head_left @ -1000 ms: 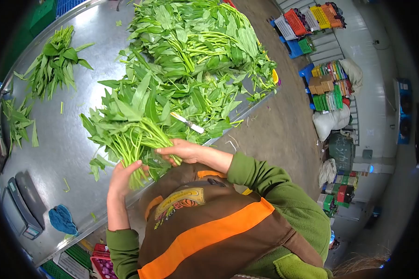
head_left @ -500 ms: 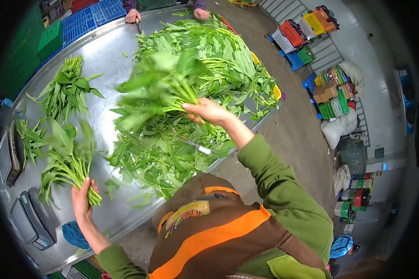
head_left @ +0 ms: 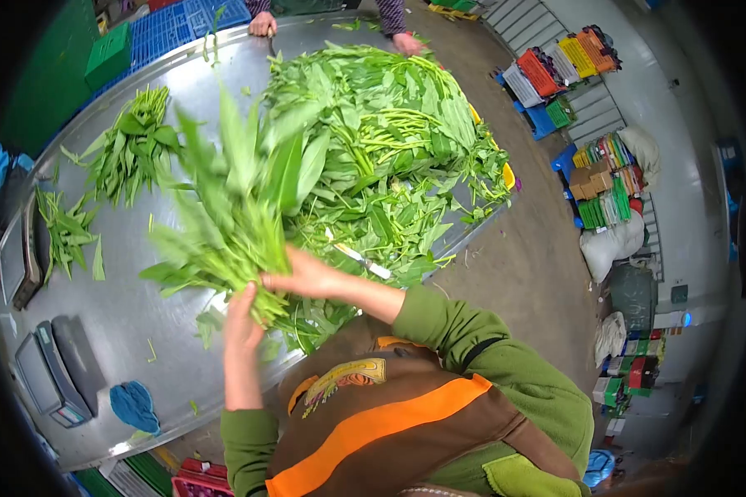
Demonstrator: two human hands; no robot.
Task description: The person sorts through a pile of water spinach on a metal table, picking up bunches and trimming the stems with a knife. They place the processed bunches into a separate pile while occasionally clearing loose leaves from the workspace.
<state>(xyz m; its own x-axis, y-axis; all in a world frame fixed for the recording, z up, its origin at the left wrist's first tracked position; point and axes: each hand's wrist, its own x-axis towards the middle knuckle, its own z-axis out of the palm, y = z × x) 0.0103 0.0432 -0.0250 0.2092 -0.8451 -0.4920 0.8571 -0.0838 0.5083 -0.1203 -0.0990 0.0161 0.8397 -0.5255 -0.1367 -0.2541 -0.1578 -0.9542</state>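
Both my hands are closed on one bunch of leafy greens (head_left: 224,215) held above the near edge of the steel table (head_left: 133,290). My left hand (head_left: 242,319) grips the stems from below. My right hand (head_left: 307,277) clasps the stems just beside it. The leaves fan up and to the left and look blurred. Behind the bunch lies a big heap of loose greens (head_left: 373,141). A white-handled knife (head_left: 365,262) rests on the heap close to my right wrist.
Two smaller bunches (head_left: 133,145) (head_left: 66,232) lie at the table's left. A scale (head_left: 46,373) and blue cloth (head_left: 134,406) sit at the near left corner. Another person's hands (head_left: 261,23) (head_left: 406,41) rest on the far edge. Coloured crates (head_left: 547,74) and sacks (head_left: 609,240) stand right.
My hands, apart half a second ago with a bunch in each, have come together; the two bunches are now held as one in front of me.
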